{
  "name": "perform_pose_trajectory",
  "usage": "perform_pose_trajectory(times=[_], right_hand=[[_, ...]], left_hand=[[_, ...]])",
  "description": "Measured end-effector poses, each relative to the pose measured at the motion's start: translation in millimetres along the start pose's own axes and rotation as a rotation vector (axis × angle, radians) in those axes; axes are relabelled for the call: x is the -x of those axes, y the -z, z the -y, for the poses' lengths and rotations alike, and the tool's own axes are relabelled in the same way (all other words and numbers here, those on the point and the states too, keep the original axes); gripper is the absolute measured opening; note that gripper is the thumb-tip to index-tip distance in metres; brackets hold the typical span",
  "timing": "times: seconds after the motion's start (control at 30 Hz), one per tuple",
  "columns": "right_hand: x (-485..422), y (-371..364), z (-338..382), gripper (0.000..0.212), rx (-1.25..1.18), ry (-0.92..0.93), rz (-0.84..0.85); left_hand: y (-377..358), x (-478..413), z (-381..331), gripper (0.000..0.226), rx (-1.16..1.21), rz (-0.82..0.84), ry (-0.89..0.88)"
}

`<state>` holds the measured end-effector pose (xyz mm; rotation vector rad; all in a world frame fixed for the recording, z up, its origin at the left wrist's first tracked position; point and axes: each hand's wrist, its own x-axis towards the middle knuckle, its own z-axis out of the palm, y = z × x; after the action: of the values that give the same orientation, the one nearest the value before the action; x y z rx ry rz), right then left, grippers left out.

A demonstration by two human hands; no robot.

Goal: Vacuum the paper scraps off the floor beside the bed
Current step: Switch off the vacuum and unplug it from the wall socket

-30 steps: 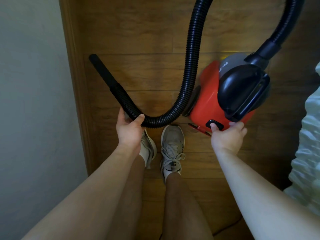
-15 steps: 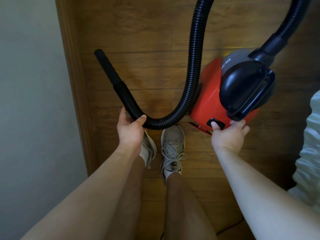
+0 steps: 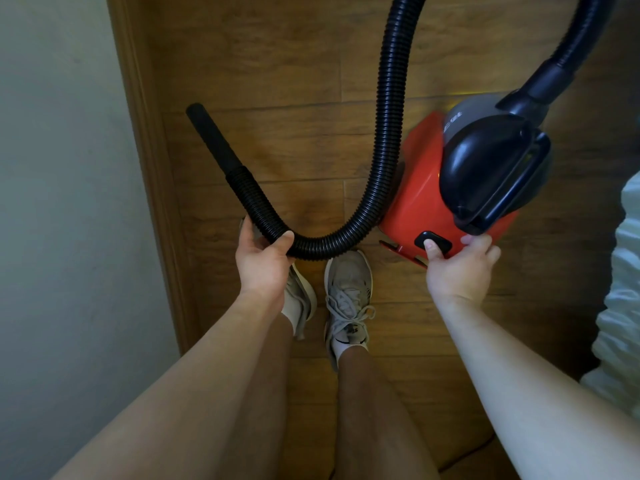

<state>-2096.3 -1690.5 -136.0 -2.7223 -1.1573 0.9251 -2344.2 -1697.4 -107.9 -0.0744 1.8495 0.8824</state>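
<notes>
A red vacuum cleaner (image 3: 419,188) with a black handle stands on the wooden floor (image 3: 277,64) at the right. Its black ribbed hose (image 3: 388,133) loops down from the top of the view and curves left in front of my feet. My left hand (image 3: 263,268) grips the hose just behind the smooth black nozzle (image 3: 211,140), which points up and left toward the baseboard. My right hand (image 3: 457,271) rests on the rear of the vacuum, thumb pressing the black button (image 3: 441,243), fingertips touching the red body. No paper scraps are in view.
A pale wall (image 3: 69,202) and wooden baseboard (image 3: 152,168) run down the left side. Light bedding (image 3: 623,289) bulges in at the right edge. My two shoes (image 3: 346,289) stand between hose and camera. A thin cord (image 3: 460,459) lies on the floor at the bottom.
My right thumb has slid from beside the black button onto it. The left hand keeps its grip on the hose, and the nozzle has hardly moved.
</notes>
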Motion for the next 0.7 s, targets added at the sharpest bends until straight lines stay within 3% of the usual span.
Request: perform_pose_trajectory(times=[0.7], right_hand=[[8.3, -15.2, -0.2, 0.053, -0.005, 0.001, -0.092]], left_hand=[[1.1, -66.5, -1.2, 0.055, 0.018, -0.118, 0.006]])
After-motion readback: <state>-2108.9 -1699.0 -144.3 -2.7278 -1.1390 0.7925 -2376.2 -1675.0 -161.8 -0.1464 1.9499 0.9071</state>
